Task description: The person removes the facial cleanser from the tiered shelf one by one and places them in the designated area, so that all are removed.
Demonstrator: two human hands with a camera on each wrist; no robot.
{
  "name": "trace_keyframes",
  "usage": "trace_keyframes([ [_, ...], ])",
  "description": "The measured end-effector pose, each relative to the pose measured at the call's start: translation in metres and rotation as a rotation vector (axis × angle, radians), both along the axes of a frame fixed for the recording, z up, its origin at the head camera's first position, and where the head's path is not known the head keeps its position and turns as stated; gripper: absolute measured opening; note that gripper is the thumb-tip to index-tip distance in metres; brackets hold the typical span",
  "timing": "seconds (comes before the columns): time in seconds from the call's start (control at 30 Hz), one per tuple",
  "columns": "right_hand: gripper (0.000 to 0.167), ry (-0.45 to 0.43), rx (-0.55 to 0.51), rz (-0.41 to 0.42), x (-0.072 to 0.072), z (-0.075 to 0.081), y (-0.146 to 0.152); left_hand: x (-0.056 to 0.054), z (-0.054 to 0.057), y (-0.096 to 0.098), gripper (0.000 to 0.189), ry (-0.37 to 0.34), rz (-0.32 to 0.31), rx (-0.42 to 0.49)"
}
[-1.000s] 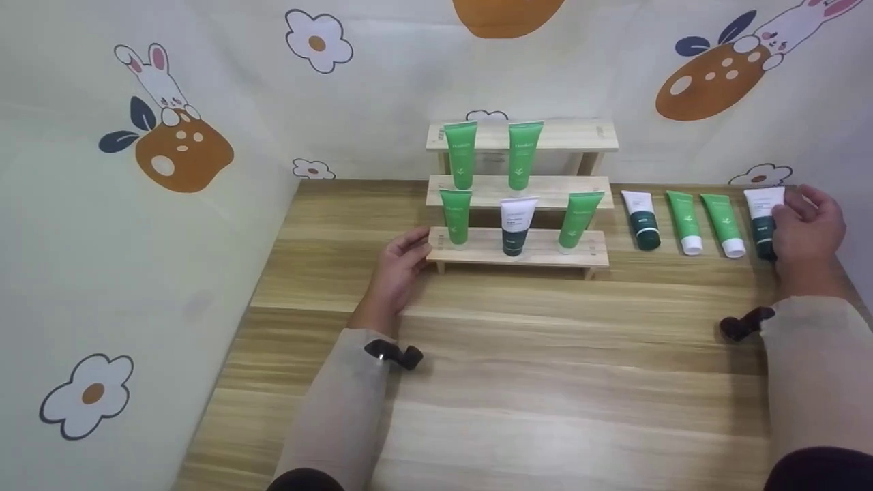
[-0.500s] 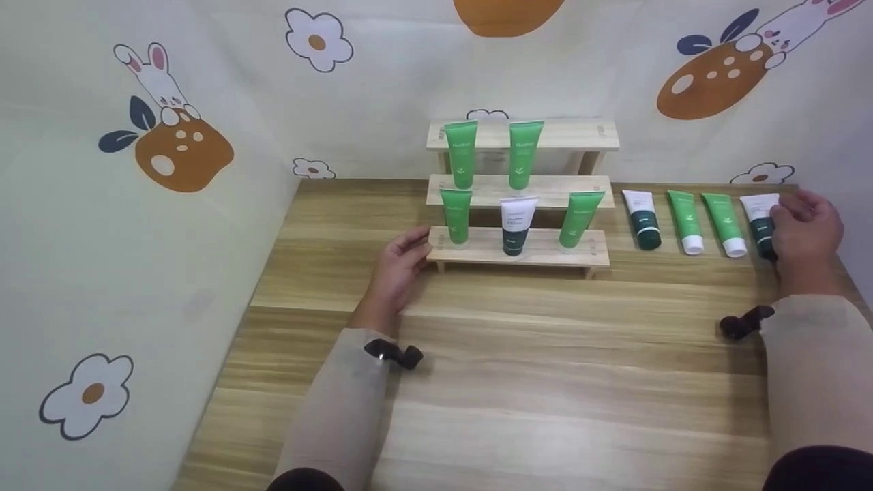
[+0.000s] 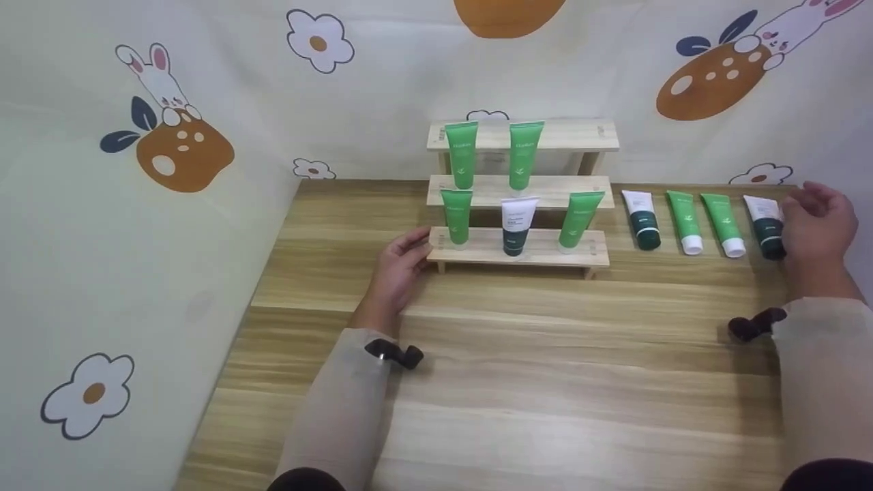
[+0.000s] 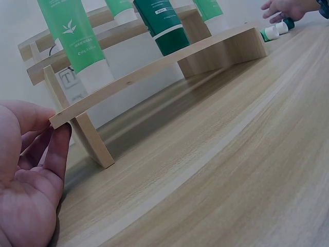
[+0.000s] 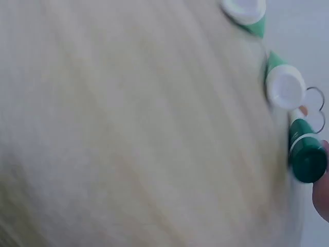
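Observation:
My left hand (image 3: 397, 269) pinches the left end of the bottom board of a three-tier wooden display stand (image 3: 539, 256); the left wrist view shows fingers (image 4: 61, 141) above and below the board's corner. On the stand, green squeeze tubes (image 3: 458, 217) and one white-and-dark-green tube (image 3: 519, 225) stand upright on their caps. At far right my right hand (image 3: 822, 221), fingers loosely bent, is beside another white-and-dark-green tube (image 3: 764, 226) lying on the table. Only a bit of that hand (image 5: 321, 198) shows in the right wrist view, next to the tube's dark cap (image 5: 309, 163).
Left of that tube, two green tubes (image 3: 685, 221) and a further white-and-dark-green tube (image 3: 642, 219) lie in a row with caps toward me. A patterned cloth wall (image 3: 368, 109) borders the wooden table (image 3: 545, 382) at back and sides.
The rightmost tube has first shifted left, then settled with its cap end slightly right. My right hand has drawn off it to the right. The left hand stays on the stand.

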State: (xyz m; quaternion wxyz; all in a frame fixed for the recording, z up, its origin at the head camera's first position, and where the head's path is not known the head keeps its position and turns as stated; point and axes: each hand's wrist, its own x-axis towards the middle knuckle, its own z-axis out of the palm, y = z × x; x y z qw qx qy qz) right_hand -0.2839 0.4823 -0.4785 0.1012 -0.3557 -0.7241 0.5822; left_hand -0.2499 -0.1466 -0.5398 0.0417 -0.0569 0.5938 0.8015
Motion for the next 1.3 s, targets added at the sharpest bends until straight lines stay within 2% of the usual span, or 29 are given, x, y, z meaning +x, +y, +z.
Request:
trace_keyframes([
  [0.27,0.055,0.201,-0.059,0.051,0.0,0.027,-0.03,0.001,0.002,0.0,0.041,-0.005,-0.005,0.004],
  [0.5,0.067,0.291,-0.18,0.147,0.004,0.052,-0.068,0.001,0.001,0.0,0.041,-0.006,-0.001,0.015],
  [0.77,0.046,0.512,-0.213,0.31,0.012,0.074,-0.118,0.001,0.002,0.001,0.041,-0.012,-0.006,0.009],
  [1.1,0.047,0.502,-0.15,0.475,0.018,0.092,-0.167,0.001,0.002,0.001,0.043,-0.02,0.003,0.011],
  [1.3,0.046,0.503,-0.16,0.528,0.019,0.099,-0.189,0.001,0.003,0.0,0.042,-0.023,-0.001,-0.006],
])
